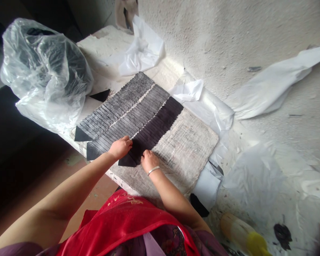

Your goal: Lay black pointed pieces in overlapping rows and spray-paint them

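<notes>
Three rows of thin, overlapping black pieces lie on a board covered in rough greyish cloth (pixel 188 138). The far row (pixel 117 101) and the middle row (pixel 130 115) are speckled with white, while the near row (pixel 157 122) is plain black. At the front end of that near row, my left hand (pixel 121 146) is closed, with its fingertips on the left edge of a black piece (pixel 127 160). My right hand (pixel 149 160) has curled fingers pressed together at the right edge of the same end. What exactly lies under the fingertips is partly hidden.
A clear plastic bag (pixel 46 74) with dark contents stands at the left. White plastic sheeting (pixel 146 49) lies along the rough wall (pixel 229 39). A yellow-capped bottle (pixel 240 233) lies at the lower right, near a black scrap (pixel 282 236).
</notes>
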A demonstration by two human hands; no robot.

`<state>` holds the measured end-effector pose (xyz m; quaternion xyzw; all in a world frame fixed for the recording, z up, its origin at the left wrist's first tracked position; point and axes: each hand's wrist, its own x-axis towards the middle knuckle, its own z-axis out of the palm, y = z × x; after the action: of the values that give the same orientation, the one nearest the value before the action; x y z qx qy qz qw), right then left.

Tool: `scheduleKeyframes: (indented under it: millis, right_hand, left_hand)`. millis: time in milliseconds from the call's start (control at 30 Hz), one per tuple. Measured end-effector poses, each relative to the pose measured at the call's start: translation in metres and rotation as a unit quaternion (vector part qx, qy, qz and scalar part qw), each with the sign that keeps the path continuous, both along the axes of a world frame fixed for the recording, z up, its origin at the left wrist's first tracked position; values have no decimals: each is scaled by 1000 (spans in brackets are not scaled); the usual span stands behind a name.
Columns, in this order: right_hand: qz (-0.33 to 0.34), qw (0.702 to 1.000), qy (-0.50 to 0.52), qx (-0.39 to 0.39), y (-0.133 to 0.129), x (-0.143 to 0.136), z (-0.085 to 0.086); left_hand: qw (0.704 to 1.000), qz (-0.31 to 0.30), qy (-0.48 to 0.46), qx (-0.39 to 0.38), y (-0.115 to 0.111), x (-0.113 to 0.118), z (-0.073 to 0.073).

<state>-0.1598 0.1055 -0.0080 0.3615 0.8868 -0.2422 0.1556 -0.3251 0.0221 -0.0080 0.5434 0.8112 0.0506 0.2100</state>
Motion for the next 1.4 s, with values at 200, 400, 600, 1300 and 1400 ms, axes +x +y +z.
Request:
scheduleKeyframes:
  millis: [200, 400, 600, 1300, 1400]
  right_hand:
    - [26, 996, 81, -12, -9, 17, 4]
    - [25, 998, 43, -27, -26, 17, -12]
    - [7, 998, 49, -28, -25, 15, -18]
    - [50, 997, 56, -23, -38, 12, -13]
    - [53, 997, 49, -27, -41, 9, -17]
  left_hand:
    - [995, 1, -74, 64, -23, -9, -1]
    - [998, -36, -56, -9, -25, -10, -3]
    - [996, -38, -57, -57, -12, -11, 6]
    - [998, 20, -53, -7, -36, -6, -2]
    - [999, 12, -37, -17, -35, -3, 0]
